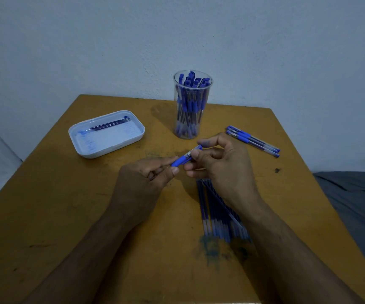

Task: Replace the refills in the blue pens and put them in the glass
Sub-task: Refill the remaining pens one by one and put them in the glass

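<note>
Both hands hold one blue pen [185, 157] above the middle of the wooden table [67, 216]. My left hand [146, 178] pinches its blue grip end. My right hand [221, 163] curls round the clear barrel, hiding most of it. A tall clear glass [192, 106] at the back holds several blue pens. Two or three more blue pens [252, 141] lie to the right of the glass. Several refills [216, 213] lie in a bunch under my right wrist, partly covered by it.
A white tray [106, 137] at the back left holds a couple of refills [110, 123]. Blue ink smudges [218, 249] stain the table near the refill tips. A wall stands right behind the table. Grey cloth [357, 205] lies off the right edge.
</note>
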